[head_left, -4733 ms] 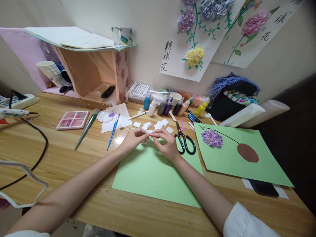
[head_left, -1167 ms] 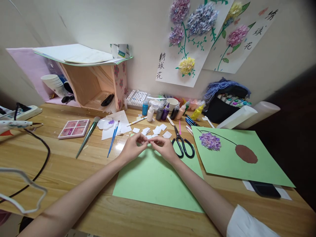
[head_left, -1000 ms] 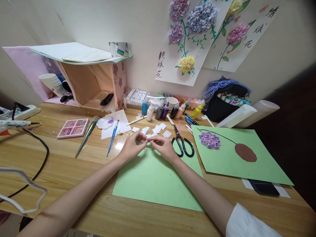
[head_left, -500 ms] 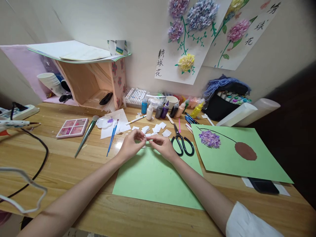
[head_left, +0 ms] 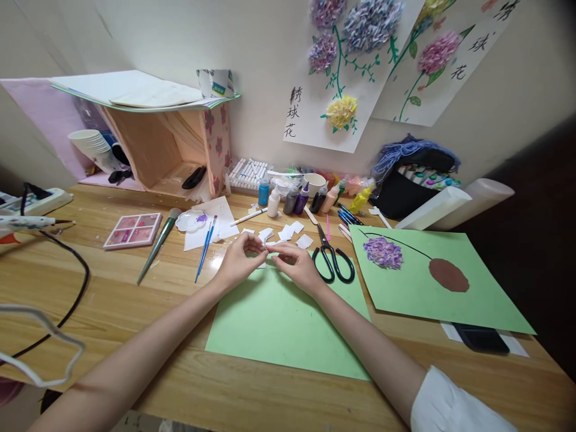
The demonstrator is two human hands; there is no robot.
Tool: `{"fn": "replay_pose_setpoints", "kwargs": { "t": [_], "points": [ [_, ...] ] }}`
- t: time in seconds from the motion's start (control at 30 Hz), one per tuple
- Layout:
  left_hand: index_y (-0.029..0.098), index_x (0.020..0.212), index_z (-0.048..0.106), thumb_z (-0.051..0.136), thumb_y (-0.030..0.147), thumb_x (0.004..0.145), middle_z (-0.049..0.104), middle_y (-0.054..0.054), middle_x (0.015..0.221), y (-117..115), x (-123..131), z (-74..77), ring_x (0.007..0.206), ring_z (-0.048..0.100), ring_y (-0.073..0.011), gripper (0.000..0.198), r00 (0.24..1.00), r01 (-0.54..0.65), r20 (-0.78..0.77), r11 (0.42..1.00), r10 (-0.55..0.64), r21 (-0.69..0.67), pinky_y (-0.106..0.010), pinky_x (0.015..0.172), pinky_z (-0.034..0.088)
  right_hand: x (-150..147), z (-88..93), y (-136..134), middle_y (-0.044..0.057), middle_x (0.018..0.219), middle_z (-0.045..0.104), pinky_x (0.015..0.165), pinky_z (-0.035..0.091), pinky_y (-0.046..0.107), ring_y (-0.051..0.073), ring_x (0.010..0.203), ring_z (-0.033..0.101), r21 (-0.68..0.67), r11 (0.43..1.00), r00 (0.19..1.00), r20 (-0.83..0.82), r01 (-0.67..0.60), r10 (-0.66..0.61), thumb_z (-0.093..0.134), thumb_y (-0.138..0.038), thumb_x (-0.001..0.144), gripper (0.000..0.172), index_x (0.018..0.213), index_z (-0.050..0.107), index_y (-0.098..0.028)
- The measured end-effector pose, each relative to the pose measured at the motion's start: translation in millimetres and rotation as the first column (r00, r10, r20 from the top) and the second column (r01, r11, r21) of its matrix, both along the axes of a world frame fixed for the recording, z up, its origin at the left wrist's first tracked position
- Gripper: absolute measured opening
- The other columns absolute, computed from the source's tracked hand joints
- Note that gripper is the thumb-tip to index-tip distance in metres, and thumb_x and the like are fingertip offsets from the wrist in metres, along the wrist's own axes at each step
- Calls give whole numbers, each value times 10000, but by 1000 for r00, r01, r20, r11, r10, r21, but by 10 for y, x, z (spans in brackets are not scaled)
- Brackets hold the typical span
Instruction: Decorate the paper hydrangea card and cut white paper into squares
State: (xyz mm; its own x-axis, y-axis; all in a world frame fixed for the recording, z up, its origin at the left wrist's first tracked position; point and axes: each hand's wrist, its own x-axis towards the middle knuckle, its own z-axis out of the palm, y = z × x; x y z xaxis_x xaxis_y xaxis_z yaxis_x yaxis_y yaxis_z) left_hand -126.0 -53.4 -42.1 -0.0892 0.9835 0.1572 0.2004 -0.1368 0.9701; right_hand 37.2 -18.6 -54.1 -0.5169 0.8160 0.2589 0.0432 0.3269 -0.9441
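My left hand (head_left: 243, 259) and my right hand (head_left: 294, 264) meet fingertip to fingertip over the back edge of a green sheet (head_left: 288, 324). Both are pinched on a small piece of white paper (head_left: 266, 248), mostly hidden by the fingers. Just behind them lie several white paper scraps (head_left: 287, 232). Black-handled scissors (head_left: 333, 261) rest open-bladed or closed, I cannot tell, right of my right hand.
Paint bottles (head_left: 299, 200) stand behind the scraps. At the right lies a green card (head_left: 414, 300) with a purple paper flower. Left are blue brushes (head_left: 206, 249), a green-handled brush (head_left: 155, 255) and a pink palette (head_left: 133, 230). A cable (head_left: 83, 264) curves at far left.
Both hands stay together in nearly the same place. The fingertips have shifted slightly, and a bit of white paper now shows between them. The camera view has moved a little.
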Motion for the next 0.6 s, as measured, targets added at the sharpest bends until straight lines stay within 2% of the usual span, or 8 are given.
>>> {"fn": "replay_pose_setpoints", "kwargs": {
  "t": [0.37, 0.6],
  "points": [
    [164, 762, 492, 702, 239, 629, 590, 7, 731, 41, -17, -37, 688, 594, -114, 260, 987, -28, 152, 991, 47, -129, -262, 683, 489, -10, 54, -25, 59, 952, 630, 606, 426, 252, 152, 808, 561, 78, 997, 999, 48, -4, 0, 543, -137, 793, 321, 1061, 675, -255],
    [166, 772, 501, 710, 264, 626, 576, 18, 691, 32, -13, 4, 664, 579, -109, 273, 984, -48, 166, 990, 69, -133, -242, 644, 477, -8, 68, -29, 54, 950, 628, 600, 418, 251, 147, 791, 550, 80, 997, 999, 54, -3, -1, 545, -139, 792, 335, 1079, 666, -262]
  ]
}}
